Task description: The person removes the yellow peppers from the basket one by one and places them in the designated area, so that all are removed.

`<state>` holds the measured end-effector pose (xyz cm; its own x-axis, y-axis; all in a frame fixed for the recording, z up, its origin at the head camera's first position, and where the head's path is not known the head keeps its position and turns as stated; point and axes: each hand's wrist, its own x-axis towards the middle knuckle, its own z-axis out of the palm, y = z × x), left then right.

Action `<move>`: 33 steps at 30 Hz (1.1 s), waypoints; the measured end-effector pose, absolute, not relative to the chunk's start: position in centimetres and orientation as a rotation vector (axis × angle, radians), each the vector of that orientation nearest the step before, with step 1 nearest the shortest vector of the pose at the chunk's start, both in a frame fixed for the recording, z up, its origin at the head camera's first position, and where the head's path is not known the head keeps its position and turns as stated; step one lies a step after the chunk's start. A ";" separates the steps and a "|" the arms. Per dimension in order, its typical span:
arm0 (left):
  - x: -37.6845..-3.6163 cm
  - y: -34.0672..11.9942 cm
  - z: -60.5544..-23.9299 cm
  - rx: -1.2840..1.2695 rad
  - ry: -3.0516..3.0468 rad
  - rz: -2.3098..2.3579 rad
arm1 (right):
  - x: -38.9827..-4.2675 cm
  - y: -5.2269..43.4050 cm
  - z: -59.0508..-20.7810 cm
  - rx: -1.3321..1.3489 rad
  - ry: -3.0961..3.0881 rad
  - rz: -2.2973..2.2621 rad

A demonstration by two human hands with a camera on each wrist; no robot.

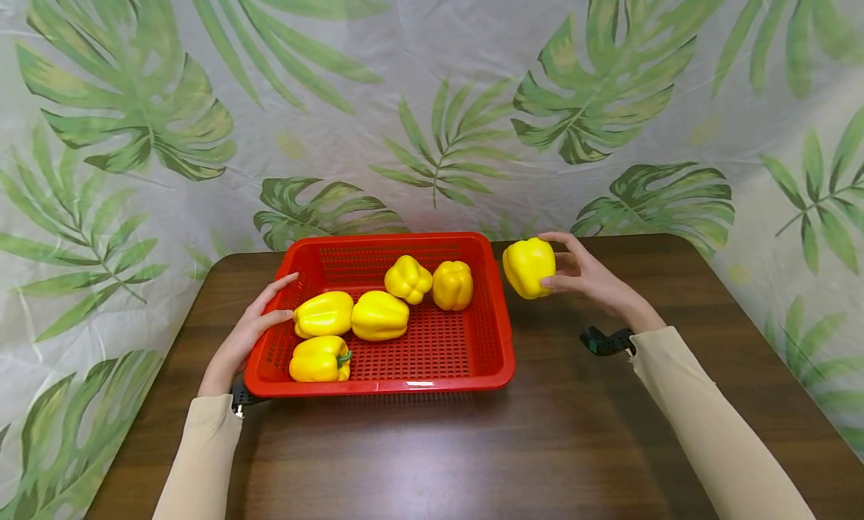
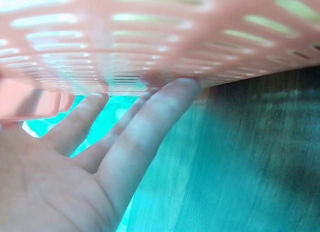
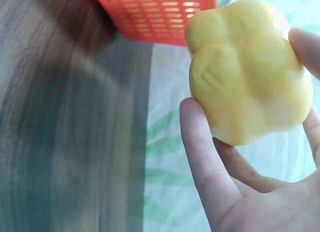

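mostly dark wood table [image 1: 580,445], leaf-print backdrop [image 1: 432,92], left hand [image 1: 246,340] flat on red basket [image 1: 496,355], right hand [image 1: 587,280] gripping yellow pepper [image 1: 529,266]

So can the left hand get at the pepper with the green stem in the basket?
Probably yes: the left hand rests on the red basket rim right beside that yellow pepper, and nothing covers it.

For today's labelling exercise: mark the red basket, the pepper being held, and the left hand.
red basket [image 1: 432,383], head view, front rim.
held yellow pepper [image 1: 529,267], head view, middle of its side.
left hand [image 1: 246,338], head view, back of hand.
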<state>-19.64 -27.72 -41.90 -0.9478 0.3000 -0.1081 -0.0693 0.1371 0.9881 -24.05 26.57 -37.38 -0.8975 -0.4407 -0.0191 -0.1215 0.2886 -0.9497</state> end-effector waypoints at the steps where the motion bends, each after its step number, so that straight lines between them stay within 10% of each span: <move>1: -19.6 -27.7 -41.9 0.226 2.139 1.882 | -24.1 26.7 -37.6 -0.503 2.283 -1.649; 33: -19.6 -27.7 -42.0 0.200 2.125 1.905 | -25.6 27.6 -44.3 -0.347 2.327 -1.658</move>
